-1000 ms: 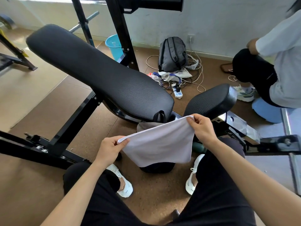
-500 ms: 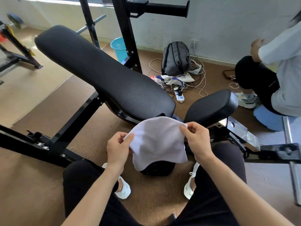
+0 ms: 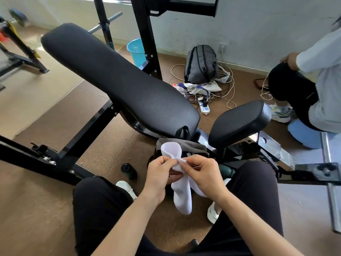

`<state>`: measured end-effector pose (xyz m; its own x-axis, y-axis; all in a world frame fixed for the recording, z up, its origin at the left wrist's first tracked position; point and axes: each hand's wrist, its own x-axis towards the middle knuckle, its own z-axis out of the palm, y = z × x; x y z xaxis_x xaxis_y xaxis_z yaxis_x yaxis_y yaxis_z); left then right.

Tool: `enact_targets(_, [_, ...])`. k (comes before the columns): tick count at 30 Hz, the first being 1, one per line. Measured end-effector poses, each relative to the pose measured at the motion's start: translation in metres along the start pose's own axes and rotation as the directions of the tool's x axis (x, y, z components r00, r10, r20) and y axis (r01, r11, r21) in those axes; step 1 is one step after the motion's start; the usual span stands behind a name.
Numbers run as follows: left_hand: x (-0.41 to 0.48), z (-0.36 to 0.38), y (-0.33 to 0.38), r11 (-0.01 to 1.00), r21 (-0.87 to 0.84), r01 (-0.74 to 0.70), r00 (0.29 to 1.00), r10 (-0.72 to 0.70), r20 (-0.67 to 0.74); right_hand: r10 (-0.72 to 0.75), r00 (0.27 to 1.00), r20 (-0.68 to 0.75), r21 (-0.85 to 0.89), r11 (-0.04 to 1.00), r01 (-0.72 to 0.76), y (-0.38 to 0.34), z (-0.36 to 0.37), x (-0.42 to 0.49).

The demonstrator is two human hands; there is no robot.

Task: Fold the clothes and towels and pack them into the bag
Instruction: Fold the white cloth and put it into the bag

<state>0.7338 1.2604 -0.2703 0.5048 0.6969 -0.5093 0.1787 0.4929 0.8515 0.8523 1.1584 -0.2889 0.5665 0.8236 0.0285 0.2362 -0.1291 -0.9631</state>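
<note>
Above the bag — white towel

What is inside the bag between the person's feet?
A grey cloth lies at the top of the bag; the white towel, left hand and right hand cover the rest.

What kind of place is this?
Probably a small gym or workout room: a black padded incline weight bench, a grey steel barbell behind it, and a black metal rack upright.
</note>
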Motion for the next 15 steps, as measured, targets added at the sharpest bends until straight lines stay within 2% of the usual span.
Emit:
enact_targets(4, [0.0001, -0.0010, -0.0021, 0.996, 0.092, -0.016, 0.999, 0.019, -0.034, -0.036, 0.999, -0.009, -0.045, 0.998, 0.036, 0.0033, -0.0011, -0.0050])
enact_targets(8, [-0.0003, -0.0018, -0.0022, 0.996, 0.084, -0.008, 1.000, 0.010, -0.014, -0.059, 0.998, 0.026, -0.030, 0.998, 0.060, 0.0011, -0.0015, -0.0059])
enact_targets(12, [-0.0023, -0.0051, 0.0027, 0.999, 0.036, 0.026, 0.996, -0.029, 0.087, -0.038, 0.996, 0.086, -0.126, 0.991, 0.049, -0.0012, -0.0039, -0.0100])
enact_targets(15, [-0.0047, -0.0078, 0.0066, 0.998, 0.048, 0.031, 0.982, -0.039, 0.185, 0.022, 1.000, 0.019, 0.000, 1.000, -0.022, 0.0001, -0.0098, -0.0016])
